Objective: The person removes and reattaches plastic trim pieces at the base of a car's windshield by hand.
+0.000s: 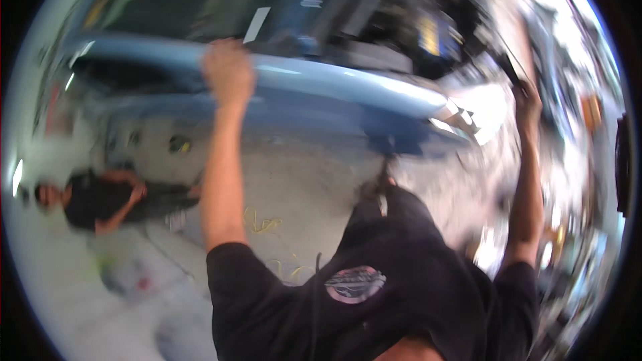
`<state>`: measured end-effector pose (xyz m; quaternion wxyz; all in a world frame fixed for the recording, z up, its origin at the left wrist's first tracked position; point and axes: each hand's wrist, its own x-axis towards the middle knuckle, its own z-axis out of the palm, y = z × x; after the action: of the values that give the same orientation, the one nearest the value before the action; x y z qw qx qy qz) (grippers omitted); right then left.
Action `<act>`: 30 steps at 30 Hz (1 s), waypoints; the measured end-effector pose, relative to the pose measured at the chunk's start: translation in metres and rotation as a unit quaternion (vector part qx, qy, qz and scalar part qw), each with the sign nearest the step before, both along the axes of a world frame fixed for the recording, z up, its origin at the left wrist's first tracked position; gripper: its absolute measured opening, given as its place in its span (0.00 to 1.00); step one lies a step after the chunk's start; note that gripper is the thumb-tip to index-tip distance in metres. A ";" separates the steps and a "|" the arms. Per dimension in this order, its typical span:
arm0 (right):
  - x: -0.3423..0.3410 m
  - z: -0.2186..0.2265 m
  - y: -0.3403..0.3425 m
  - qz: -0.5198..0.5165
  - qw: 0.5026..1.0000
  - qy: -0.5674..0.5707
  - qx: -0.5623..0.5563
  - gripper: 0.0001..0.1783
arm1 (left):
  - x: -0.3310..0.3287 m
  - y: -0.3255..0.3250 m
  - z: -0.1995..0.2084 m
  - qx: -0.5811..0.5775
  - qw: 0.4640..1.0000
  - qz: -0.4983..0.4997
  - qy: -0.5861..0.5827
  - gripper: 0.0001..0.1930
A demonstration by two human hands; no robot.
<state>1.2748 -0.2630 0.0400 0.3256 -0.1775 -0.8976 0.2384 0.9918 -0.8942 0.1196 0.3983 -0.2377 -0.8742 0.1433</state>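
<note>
A blue car (314, 90) stretches across the upper part of the head view, its engine bay (421, 20) uncovered. My left hand (229, 70) lies over the top edge of the blue fender (348, 83), near the windshield, with its fingers curled at that edge. Out to the right, beyond the headlight, my right hand (527, 100) is closed around a thin dark thing (511, 70). Motion blur hides what kind of thing that is. Both arms are spread wide apart.
A person in dark clothes (100, 197) stands at the left with hands together at the waist. Yellow markings (261, 222) are on the concrete floor (287, 180). Blurred clutter (568, 274) lines the right side, with an orange-brown item (592, 112) above it.
</note>
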 end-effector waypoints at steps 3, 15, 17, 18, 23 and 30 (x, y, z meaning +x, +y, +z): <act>0.063 -0.017 0.001 -0.060 0.989 0.034 -0.129 0.17 | 0.001 -0.029 -0.018 -0.014 1.000 0.021 -0.015 0.19; 0.331 -0.178 0.033 -0.254 0.738 0.058 -0.622 0.08 | 0.010 0.000 0.014 -0.044 0.976 0.169 -0.131 0.25; 0.344 -0.182 0.059 -0.258 0.717 0.057 -0.645 0.11 | 0.011 0.020 0.016 -0.030 0.963 0.207 -0.172 0.26; 0.346 -0.188 0.077 -0.244 0.697 0.056 -0.672 0.14 | 0.000 -0.004 0.017 -0.002 0.966 0.197 -0.167 0.26; 0.351 -0.190 0.162 -0.143 0.716 -0.043 -0.681 0.17 | 0.057 -0.004 -0.046 0.298 0.902 0.283 -0.132 0.27; 0.277 -0.144 0.299 -0.078 0.736 -0.042 -0.672 0.28 | 0.252 0.072 -0.271 0.507 0.332 0.328 -0.724 0.21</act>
<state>1.5521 0.0357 -0.1037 0.1013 -0.4289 -0.4998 0.7456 1.2442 -0.8226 -0.1510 -0.4276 0.3064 -0.7295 -0.4373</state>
